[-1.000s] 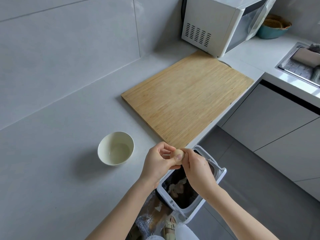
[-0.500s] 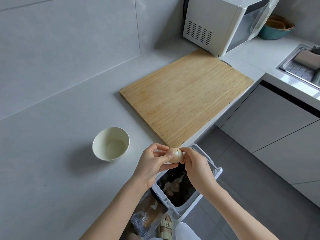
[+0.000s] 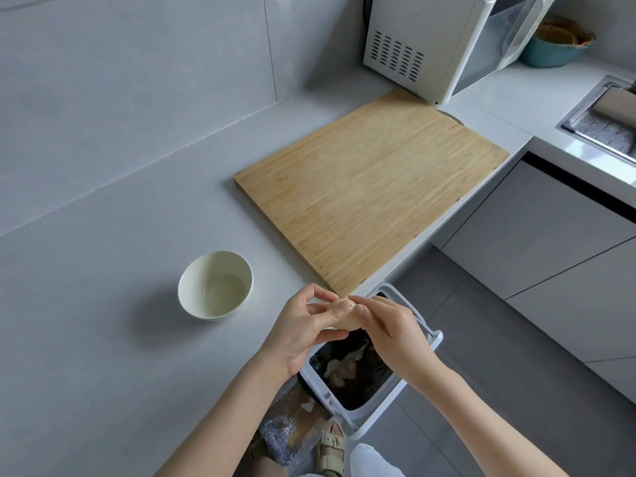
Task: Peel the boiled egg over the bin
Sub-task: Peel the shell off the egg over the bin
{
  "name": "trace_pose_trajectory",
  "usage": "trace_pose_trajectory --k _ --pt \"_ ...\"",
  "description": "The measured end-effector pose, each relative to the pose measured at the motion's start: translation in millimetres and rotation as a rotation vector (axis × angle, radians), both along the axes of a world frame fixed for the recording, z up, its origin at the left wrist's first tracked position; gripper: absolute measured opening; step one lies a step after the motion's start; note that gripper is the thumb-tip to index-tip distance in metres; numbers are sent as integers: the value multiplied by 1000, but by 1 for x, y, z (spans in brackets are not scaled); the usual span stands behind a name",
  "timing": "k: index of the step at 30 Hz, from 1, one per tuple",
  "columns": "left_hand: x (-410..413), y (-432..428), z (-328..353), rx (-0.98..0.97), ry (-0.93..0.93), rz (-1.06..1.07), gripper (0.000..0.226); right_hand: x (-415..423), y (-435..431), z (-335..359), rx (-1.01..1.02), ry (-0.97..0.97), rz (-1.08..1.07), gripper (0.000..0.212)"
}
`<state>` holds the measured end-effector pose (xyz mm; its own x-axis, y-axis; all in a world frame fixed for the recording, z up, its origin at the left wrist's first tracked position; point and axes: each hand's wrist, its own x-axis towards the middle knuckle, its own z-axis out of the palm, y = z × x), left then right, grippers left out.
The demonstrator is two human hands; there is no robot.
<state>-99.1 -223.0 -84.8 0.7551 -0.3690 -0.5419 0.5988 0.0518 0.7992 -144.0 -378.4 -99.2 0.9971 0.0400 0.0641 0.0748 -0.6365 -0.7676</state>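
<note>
A pale beige boiled egg (image 3: 348,322) is held just above the near edge of the counter, over the white bin (image 3: 409,406) on the floor. My left hand (image 3: 303,330) cups the egg from the left, thumb across its top. My right hand (image 3: 385,330) meets it from the right, with thumb and forefinger pinching at the egg's top. Most of the egg is hidden by my fingers. The bin has a black liner and holds pale scraps inside.
A cream bowl (image 3: 192,297) with a little clear liquid sits on the grey counter to the left of my hands. A wooden cutting board (image 3: 371,187) lies behind them, a white microwave (image 3: 430,46) beyond it. A sink (image 3: 599,122) is at far right.
My left thumb has slid over the egg's top, covering more of it, and my right fingertips have closed in on the top. Both hands stay over the bin.
</note>
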Motion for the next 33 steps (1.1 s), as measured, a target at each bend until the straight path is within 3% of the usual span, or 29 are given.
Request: trace_pose_trajectory --k 4,10,16,26,33 --pt "2 0 0 -1 16 3 20 1 -2 -2 -55 -54 40 29" --pt "6 0 -3 3 26 -21 19 -1 1 -8 -90 -88 37 44" --pt "8 1 -5 -21 57 -31 25 -1 0 -14 10 -16 -71 48" --pt "11 4 -1 -153 81 -13 38 -4 -8 -26 -40 6 -160 14" --pt "9 4 -5 -206 91 -5 34 -3 -5 -2 302 240 -211 26"
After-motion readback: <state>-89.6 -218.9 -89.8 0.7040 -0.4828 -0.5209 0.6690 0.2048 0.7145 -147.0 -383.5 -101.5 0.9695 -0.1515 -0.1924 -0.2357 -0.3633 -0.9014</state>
